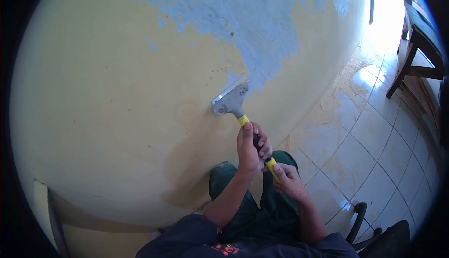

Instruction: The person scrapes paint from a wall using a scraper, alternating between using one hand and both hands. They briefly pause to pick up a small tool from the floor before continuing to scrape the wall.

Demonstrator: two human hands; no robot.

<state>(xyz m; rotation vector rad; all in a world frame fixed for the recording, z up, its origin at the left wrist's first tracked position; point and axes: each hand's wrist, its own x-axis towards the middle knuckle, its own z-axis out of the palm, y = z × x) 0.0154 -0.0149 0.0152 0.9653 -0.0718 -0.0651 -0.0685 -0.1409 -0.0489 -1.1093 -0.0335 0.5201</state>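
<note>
A long-handled wall scraper (230, 103) with a wide metal blade and a black-and-yellow handle rests at the wall (117, 94). Its blade edge meets the border between yellowish paint and exposed blue surface. Around the upper handle, just below the scraper's head, my left hand (251, 146) is closed. My right hand (288, 181) grips the yellow lower end of the same handle.
Pale floor tiles (360, 178) with dust and paint flakes (343, 96) lie along the wall's base at right. A dark wooden bench or chair (414, 54) stands at upper right. Black chair parts (388, 239) show at lower right. A ledge (42, 206) juts out at lower left.
</note>
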